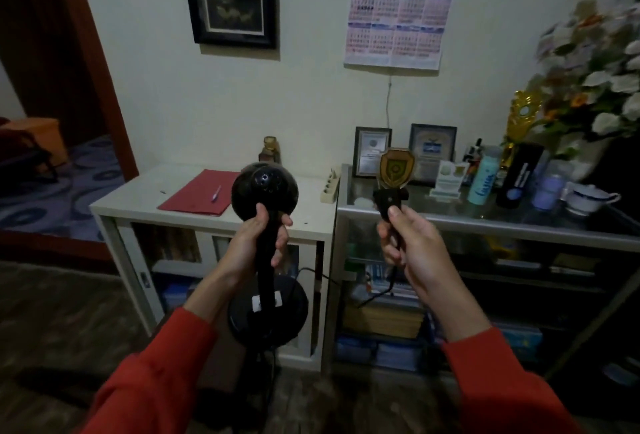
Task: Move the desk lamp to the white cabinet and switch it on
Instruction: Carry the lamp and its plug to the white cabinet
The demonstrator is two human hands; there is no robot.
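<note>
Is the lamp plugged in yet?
No. The right hand holds the plug up in the air, short of the power strip on the white cabinet. The left hand grips the lamp, unlit.

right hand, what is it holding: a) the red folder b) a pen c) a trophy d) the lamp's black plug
d: the right hand grips the black plug with its cord trailing down toward the desk lamp held in the left hand.

Both arms extended forward, red sleeves. Left hand (258, 241) fist-closed, thumb up at 12. Right hand (410, 245) pinch-closed at 3 of left, level.
</note>
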